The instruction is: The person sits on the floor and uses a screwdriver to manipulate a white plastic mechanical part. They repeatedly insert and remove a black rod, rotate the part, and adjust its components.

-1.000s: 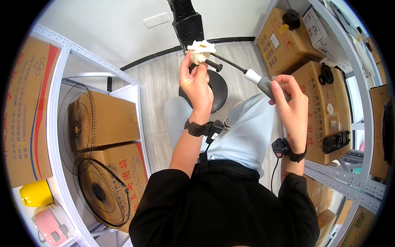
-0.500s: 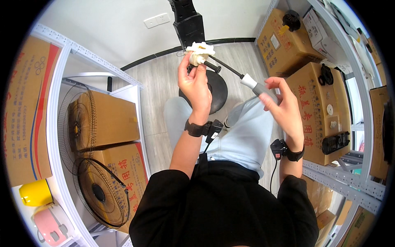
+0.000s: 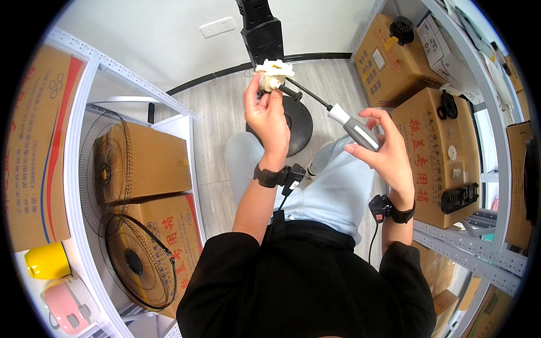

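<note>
A cream-coloured plastic part (image 3: 274, 70) with a knobbly rim is held in the fingertips of my left hand (image 3: 268, 115). Its top sits in front of a black upright piece (image 3: 262, 42). The fingers of my right hand (image 3: 389, 147) curl loosely about the handle end of a grey-and-white screwdriver (image 3: 350, 124). Its dark shaft slants up and left, and the tip meets the right side of the cream part; how far in it goes is hidden. A short black rod sticks out just under the shaft. Below both hands is a round black base (image 3: 301, 132) on the floor.
At the left, a shelf holds cartons (image 3: 149, 163), and wire fan guards (image 3: 135, 262) lean there. A yellow item (image 3: 48, 261) and a pink one (image 3: 67, 304) stand lower left. On the right, a carton (image 3: 420, 129) carries small black and white parts.
My right fingers have shifted and opened a little around the screwdriver handle, exposing more of it. My left hand and the cream part have stayed nearly still.
</note>
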### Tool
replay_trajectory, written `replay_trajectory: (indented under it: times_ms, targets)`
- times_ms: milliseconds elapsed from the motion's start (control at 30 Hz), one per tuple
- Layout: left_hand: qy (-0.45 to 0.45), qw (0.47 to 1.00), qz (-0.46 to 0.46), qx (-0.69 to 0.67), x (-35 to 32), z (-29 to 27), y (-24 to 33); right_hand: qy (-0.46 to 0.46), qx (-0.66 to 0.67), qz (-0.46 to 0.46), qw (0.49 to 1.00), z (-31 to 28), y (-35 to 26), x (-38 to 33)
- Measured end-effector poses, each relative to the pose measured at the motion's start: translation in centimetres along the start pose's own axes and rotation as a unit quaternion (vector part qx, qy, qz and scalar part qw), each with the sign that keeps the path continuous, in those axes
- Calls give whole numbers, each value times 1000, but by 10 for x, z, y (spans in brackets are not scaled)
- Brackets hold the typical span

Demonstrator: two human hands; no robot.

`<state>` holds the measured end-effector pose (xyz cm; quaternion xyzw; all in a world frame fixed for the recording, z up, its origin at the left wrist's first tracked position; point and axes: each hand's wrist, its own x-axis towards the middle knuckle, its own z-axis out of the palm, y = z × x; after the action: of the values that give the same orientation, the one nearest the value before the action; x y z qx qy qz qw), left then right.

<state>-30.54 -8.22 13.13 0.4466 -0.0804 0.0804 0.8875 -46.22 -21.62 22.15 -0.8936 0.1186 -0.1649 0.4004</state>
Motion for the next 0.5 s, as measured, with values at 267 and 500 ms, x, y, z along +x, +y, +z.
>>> replay_trajectory:
  times_ms: [267, 500]
  targets:
    - [-7, 999, 34, 33, 2, -6, -10, -45, 146, 159, 975, -2, 0, 4]
    - [-4, 999, 26, 35, 1, -7, -10, -27, 69, 64, 995, 1, 0, -2]
